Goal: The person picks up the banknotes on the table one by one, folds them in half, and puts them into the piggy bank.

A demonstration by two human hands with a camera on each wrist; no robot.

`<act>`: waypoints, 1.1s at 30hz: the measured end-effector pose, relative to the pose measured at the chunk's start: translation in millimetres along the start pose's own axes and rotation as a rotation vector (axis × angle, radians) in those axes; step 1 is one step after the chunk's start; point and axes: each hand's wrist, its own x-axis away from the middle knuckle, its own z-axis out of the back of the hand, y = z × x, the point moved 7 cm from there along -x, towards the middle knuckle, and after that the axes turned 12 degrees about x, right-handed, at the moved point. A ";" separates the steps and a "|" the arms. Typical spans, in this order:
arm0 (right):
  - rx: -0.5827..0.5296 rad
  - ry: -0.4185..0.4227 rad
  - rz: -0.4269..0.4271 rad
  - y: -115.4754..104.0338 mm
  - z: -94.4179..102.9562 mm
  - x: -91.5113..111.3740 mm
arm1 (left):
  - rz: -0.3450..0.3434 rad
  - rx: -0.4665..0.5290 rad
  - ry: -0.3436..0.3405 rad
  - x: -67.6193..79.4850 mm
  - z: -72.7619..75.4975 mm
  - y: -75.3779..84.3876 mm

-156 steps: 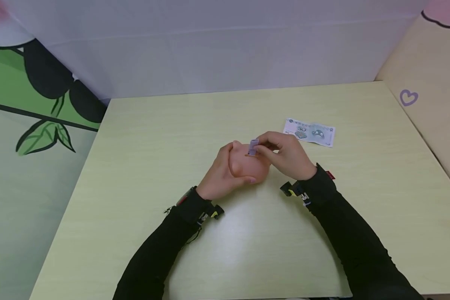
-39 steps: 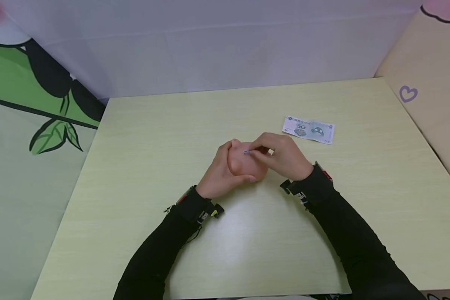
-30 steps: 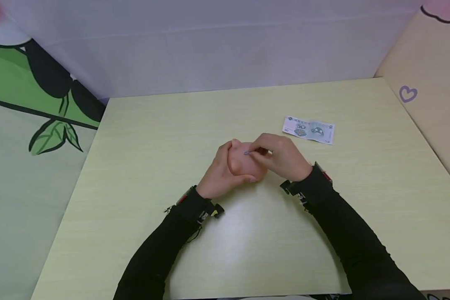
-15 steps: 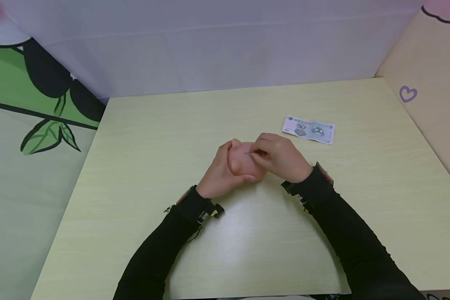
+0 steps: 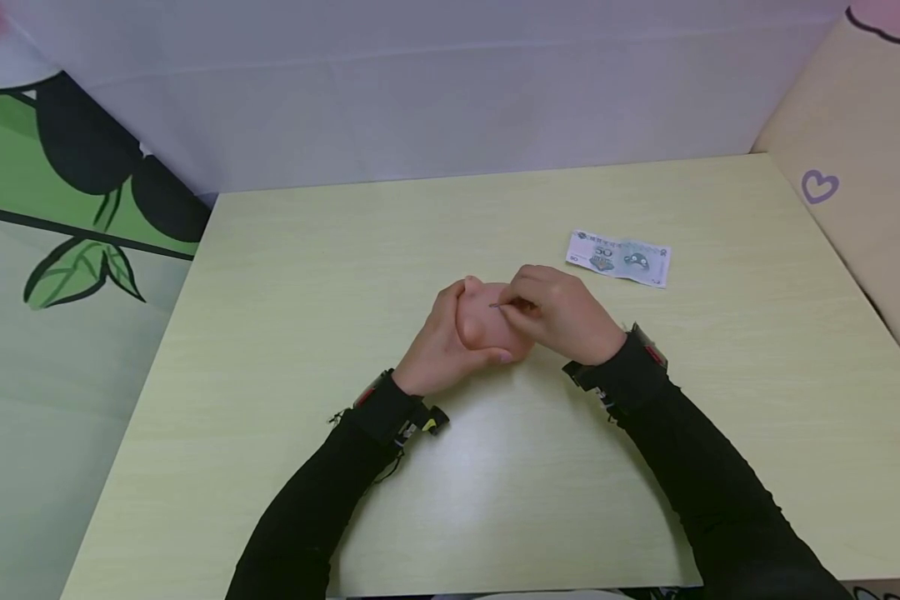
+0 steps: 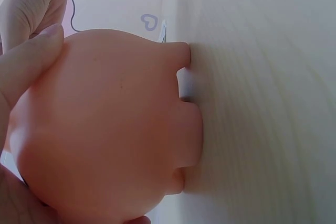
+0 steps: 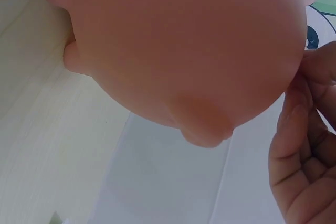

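A round pink piggy bank (image 5: 493,331) stands upright on stubby feet (image 6: 188,135) on the pale tabletop (image 5: 330,275)

The number "50" (image 5: 603,252) on a banknote (image 5: 635,260) lying between two and three o'clock in the head view, small characters (image 5: 607,242) above it, probably Chinese, too small to read

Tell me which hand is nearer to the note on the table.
The right hand, just in front and left of the note. The left hand is farther left, holding the pig.

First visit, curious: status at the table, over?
Left hand gripping piggy bank. Right hand at its top slot; any pinched item hidden. Banknote marked 50 lies beyond right hand, out of the way.
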 end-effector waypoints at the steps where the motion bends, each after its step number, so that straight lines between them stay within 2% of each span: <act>1: 0.000 -0.002 -0.003 0.2 -0.2 0.0 | 0.000 0.002 -0.001 -0.1 -0.1 0.0; 22: -0.034 -0.016 0.009 -0.2 -0.4 -0.7 | -0.023 0.007 -0.001 -1.5 0.6 0.4; 29: -0.034 -0.041 -0.003 0.4 -2.8 0.2 | 0.003 -0.001 0.002 -0.9 0.7 -2.1; 33: -0.041 -0.060 -0.038 2.0 -3.8 1.3 | 0.011 0.010 0.002 -0.6 0.3 -3.3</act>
